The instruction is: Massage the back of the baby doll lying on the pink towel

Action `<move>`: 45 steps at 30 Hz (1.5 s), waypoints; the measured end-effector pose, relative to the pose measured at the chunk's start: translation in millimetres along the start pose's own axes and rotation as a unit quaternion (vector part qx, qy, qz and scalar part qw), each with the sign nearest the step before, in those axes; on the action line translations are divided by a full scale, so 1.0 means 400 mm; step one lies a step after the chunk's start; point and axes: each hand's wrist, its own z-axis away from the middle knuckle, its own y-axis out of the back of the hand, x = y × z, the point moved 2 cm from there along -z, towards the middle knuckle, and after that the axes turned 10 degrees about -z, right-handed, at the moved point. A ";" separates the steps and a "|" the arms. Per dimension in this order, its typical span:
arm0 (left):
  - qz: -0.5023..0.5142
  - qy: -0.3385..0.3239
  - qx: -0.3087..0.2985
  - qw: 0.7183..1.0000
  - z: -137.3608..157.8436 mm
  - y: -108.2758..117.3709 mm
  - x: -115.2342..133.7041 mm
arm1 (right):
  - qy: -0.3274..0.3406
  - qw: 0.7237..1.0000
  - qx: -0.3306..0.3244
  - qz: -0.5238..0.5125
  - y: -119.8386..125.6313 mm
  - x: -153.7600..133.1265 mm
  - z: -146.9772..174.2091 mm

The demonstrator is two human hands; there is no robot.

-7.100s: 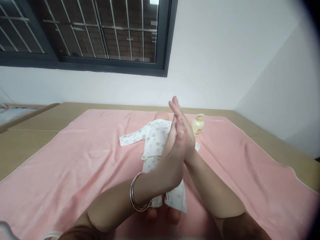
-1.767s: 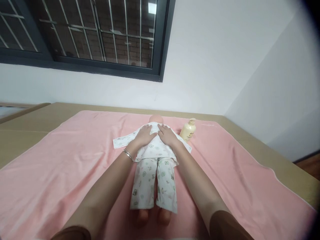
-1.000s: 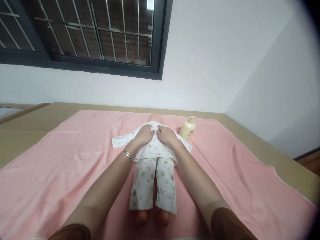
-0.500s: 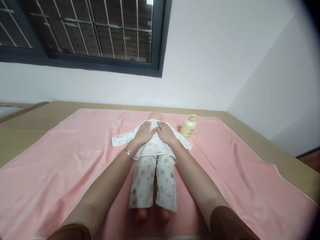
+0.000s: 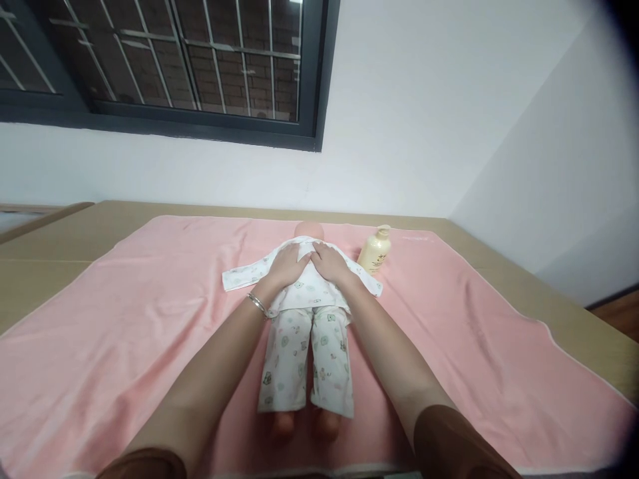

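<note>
A baby doll (image 5: 309,231) lies stretched out with its head at the far end and its feet toward me. It wears a white printed top (image 5: 312,293) with long sleeves spread sideways, and matching white trousers (image 5: 285,362). My left hand (image 5: 289,264) rests flat on the left part of the doll's upper body, fingers pointing toward its head. Beside it, my right hand (image 5: 329,263) lies flat on the right part, the thumbs almost meeting in the middle. Both hands are open and grip nothing. A silver bracelet (image 5: 257,305) circles my left wrist.
A pale yellow pump bottle (image 5: 374,251) stands just beyond the doll's right sleeve. Under everything spreads a wrinkled pink sheet (image 5: 150,319) on a tan surface (image 5: 504,283). A white wall (image 5: 399,133) and a barred window (image 5: 200,126) rise behind.
The view has shifted very slightly. Both hands stay on the doll's upper body, with no clear movement.
</note>
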 end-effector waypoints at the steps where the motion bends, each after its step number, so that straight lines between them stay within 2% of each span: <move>1: 0.000 0.003 0.000 1.000 0.000 -0.001 0.000 | 0.002 1.000 -0.002 -0.010 0.002 0.003 -0.001; 6: -0.026 0.016 -0.002 1.000 0.014 0.027 0.029 | 0.016 0.999 -0.011 -0.027 0.014 0.003 -0.003; 9: -0.080 0.002 -0.058 0.995 0.042 0.082 0.073 | -0.004 0.999 -0.038 0.006 0.038 -0.025 0.013; 11: -0.124 -0.024 -0.110 0.986 0.063 0.122 0.101 | -0.024 0.995 -0.086 0.035 0.063 -0.055 0.033; 13: -0.146 -0.028 -0.159 0.976 0.077 0.152 0.115 | -0.040 0.988 -0.140 0.057 0.091 -0.082 0.053; 15: -0.133 -0.009 -0.175 0.975 0.076 0.164 0.110 | -0.047 0.984 -0.163 0.054 0.110 -0.095 0.062; 18: -0.077 0.028 -0.123 0.989 0.051 0.143 0.078 | -0.056 0.991 -0.119 0.003 0.108 -0.076 0.051; 21: -0.046 0.026 -0.056 0.997 0.022 0.094 0.040 | -0.040 0.997 -0.047 -0.041 0.071 -0.027 0.022; 23: -0.044 0.020 -0.040 0.998 0.011 0.064 0.022 | -0.025 0.998 -0.023 -0.048 0.042 -0.001 0.005; 26: -0.050 0.032 -0.052 0.997 0.010 0.050 0.018 | -0.029 0.999 -0.013 -0.025 0.020 0.007 -0.003; 29: -0.074 0.031 -0.081 0.993 0.029 0.084 0.047 | -0.044 0.999 -0.024 0.007 0.033 -0.023 0.009; 33: -0.135 0.000 -0.138 0.981 0.068 0.151 0.105 | -0.066 0.992 -0.092 0.051 0.077 -0.087 0.044; 36: -0.155 -0.010 -0.145 0.977 0.078 0.166 0.119 | -0.077 0.986 -0.131 0.065 0.100 -0.115 0.062; 41: -0.103 0.023 -0.068 0.992 0.041 0.101 0.059 | -0.088 0.993 -0.074 0.012 0.077 -0.072 0.038; 45: -0.038 0.056 -0.062 0.996 0.015 0.041 0.010 | -0.098 0.995 -0.036 -0.003 0.031 -0.021 0.006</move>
